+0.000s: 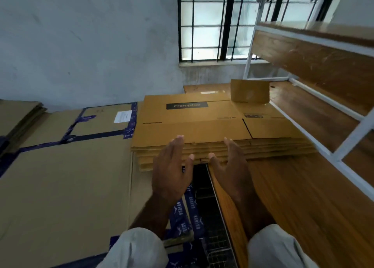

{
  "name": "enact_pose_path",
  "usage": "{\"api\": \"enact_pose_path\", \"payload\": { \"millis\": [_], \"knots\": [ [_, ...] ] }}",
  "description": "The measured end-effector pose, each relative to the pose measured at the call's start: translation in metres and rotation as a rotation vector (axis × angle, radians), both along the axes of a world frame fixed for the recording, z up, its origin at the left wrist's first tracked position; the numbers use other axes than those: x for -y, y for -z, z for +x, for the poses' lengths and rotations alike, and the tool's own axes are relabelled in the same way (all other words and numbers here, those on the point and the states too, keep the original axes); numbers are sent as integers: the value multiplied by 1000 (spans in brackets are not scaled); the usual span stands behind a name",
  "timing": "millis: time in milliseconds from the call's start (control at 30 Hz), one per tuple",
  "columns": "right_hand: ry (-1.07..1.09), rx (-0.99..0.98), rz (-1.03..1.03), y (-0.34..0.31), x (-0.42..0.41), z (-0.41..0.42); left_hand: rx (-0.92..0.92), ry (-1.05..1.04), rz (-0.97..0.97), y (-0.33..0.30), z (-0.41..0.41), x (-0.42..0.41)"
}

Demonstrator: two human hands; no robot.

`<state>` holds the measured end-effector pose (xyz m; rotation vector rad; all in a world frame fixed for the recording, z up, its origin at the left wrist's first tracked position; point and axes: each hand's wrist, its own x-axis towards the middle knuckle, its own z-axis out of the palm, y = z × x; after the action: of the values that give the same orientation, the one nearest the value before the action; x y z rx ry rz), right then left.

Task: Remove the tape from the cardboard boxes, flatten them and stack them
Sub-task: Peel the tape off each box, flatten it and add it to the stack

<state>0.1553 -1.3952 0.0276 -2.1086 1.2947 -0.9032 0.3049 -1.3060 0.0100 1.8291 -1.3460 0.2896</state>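
Note:
A stack of flattened brown cardboard boxes [212, 126] lies ahead of me, its top sheet printed with a black "Crompton" label. One flap [250, 90] stands upright at the stack's far right corner. My left hand [172, 170] and my right hand [232, 170] are both held out with straight fingers at the stack's near edge, palms facing each other. The fingertips reach the edge of the top sheets; neither hand grips anything.
Large flat cartons with blue printed tape [66, 176] lie to the left, with another pile of flat cardboard [20, 116] at far left. A wooden surface [293, 197] and a white-framed shelf unit [323, 85] stand on the right. A dark gap [204, 186] runs below my hands.

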Motion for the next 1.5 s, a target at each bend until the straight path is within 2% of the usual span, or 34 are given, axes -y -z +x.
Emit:
{"api": "enact_pose_path", "payload": {
  "millis": [100,200,367,500,733,1000,1200,1500],
  "knots": [
    [-12,-16,-91,-14,-47,-21,101,33,-52,-15,-31,-43],
    [4,-31,-153,-22,-100,-54,122,41,-62,-19,-60,-90],
    [19,-67,-165,-30,-192,-116,61,72,-130,-11,-113,-170],
    [40,-114,-211,-35,-242,-166,46,99,-108,-12,-160,-217],
    [68,-103,-233,-45,-295,-236,64,121,-86,-27,-225,-266],
    [29,-105,-246,-36,-341,-312,119,32,-86,-25,-304,-323],
    [-22,-66,-161,-13,-391,-383,193,-6,-15,-7,-375,-387],
    [-148,-149,-123,25,-484,-463,128,-113,83,26,-464,-505]
  ]
}}
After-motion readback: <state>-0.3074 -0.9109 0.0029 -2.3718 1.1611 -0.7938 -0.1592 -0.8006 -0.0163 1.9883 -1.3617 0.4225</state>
